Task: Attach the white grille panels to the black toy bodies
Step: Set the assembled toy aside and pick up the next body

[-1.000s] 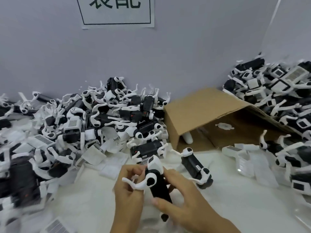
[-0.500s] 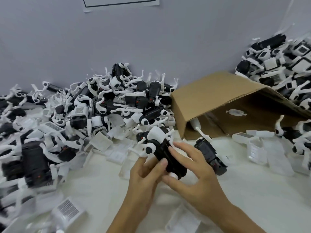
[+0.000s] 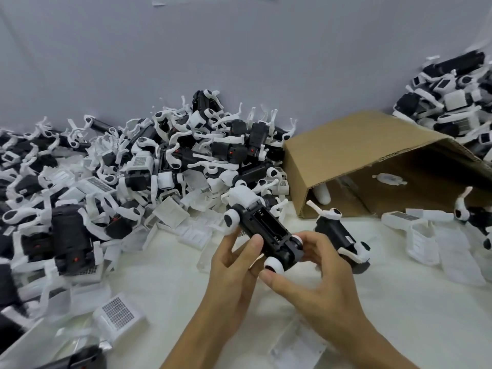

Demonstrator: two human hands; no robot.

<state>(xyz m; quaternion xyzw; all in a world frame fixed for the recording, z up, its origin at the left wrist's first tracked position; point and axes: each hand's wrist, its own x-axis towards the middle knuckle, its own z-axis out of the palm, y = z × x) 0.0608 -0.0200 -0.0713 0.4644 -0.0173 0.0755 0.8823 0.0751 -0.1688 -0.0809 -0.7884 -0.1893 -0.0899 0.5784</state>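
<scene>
Black plastic toy body sits gripped between both hands over the white table, tilted, its open recess facing up and a white piece already on its far end. The left hand curls around its near side with the thumb laid on the top edge; the right hand pinches the near end by the white wheels. Neither hand holds a loose grille panel; the nearest one lies on the table to the lower left, well apart. Likely risks: the thin white arms on the body could snag on the heap of parts just behind it, or a panel pressed in crooked could bend its clips. The grip is only at one end, so the body could pivot under pressing force. Compared with half a second ago, the body has rolled to show its recess, and the right fingers have shifted from lying across its top to the wheel end; a second body lies beside the cardboard box as before
</scene>
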